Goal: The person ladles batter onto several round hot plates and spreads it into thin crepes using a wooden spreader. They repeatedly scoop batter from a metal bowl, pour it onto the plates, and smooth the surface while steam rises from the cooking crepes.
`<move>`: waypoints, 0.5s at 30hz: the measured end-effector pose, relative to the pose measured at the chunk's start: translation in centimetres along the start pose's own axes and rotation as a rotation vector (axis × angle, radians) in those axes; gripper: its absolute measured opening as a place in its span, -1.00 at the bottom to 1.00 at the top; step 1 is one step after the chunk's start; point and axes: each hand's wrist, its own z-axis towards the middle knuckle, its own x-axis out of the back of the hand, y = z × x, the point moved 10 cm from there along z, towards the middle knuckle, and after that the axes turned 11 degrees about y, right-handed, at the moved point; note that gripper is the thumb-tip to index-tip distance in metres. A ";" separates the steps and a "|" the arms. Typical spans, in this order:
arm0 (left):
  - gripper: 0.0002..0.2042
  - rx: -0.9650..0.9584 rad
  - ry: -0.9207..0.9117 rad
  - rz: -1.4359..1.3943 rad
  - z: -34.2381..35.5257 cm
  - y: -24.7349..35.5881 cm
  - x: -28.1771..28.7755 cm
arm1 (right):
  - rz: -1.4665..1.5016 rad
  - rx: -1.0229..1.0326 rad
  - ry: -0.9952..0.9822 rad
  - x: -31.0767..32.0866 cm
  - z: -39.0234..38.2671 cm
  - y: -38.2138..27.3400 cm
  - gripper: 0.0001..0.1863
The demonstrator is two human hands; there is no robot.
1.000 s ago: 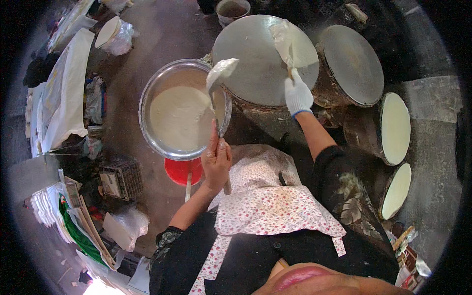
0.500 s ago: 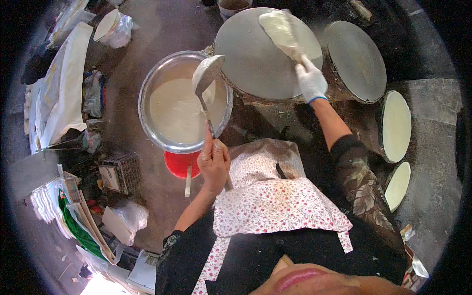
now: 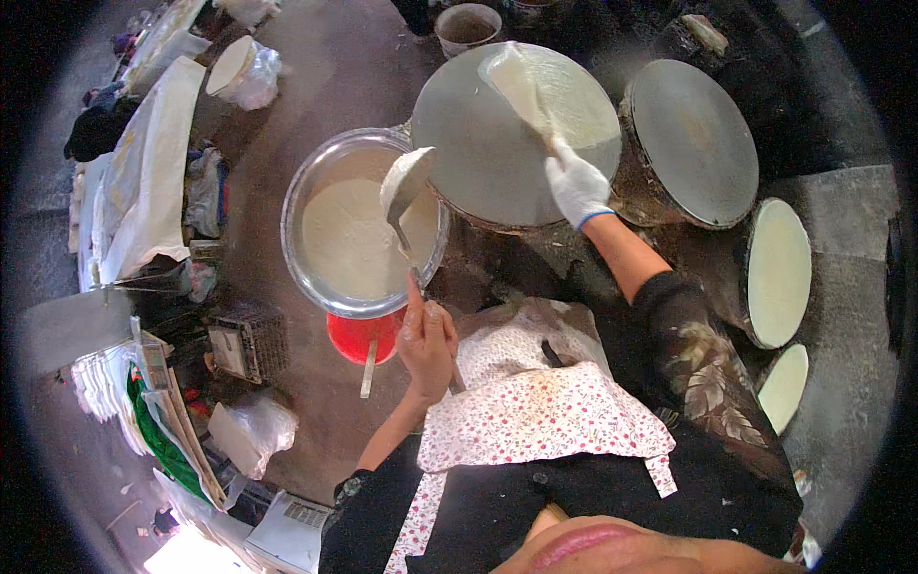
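Note:
My left hand [image 3: 427, 346], bare and closed around the handle, holds a metal ladle [image 3: 409, 180] over the right side of a wide metal basin [image 3: 291, 244]. Pale liquid batter [image 3: 349, 244] fills much of the basin, and some coats the ladle. In a white glove, my right hand [image 3: 578, 187] grips a flat spreader [image 3: 521, 96] smeared with batter. The spreader lies over a large round griddle [image 3: 464, 129] ahead of me. To its right, a thin pale layer of batter [image 3: 572, 100] covers part of the griddle. My fingers partly hide the spreader's handle.
Another round griddle [image 3: 693, 143] stands to the right, with two more bearing pale sheets [image 3: 779, 273] nearer me. A red container [image 3: 352, 337] sits beneath the basin's near edge. A bucket [image 3: 467, 27] stands beyond the griddle. Bagged stacks [image 3: 253, 435] and a cloth-covered surface [image 3: 148, 172] are left.
My gloved hand has shifted left with the spreader, and a batter layer now shows on the griddle's right part. The ladle stays over the basin. The whole view has shifted slightly.

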 end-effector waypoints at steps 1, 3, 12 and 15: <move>-0.44 -0.010 0.006 0.011 -0.1 0.1 -0.4 | 0.085 0.081 -0.015 -0.2 0.4 -1.0 -0.51; -0.44 -0.035 0.032 -0.003 -0.6 0.3 -1.2 | 0.064 0.133 0.041 0.5 0.9 -1.2 -0.52; -0.46 -0.034 0.128 0.051 -3.5 -0.2 -4.4 | 0.036 0.323 -0.120 -0.7 2.5 -0.7 -0.57; -0.45 -0.011 0.158 0.033 -4.5 -0.6 -5.4 | 0.078 0.337 0.018 1.8 3.3 -0.8 -0.59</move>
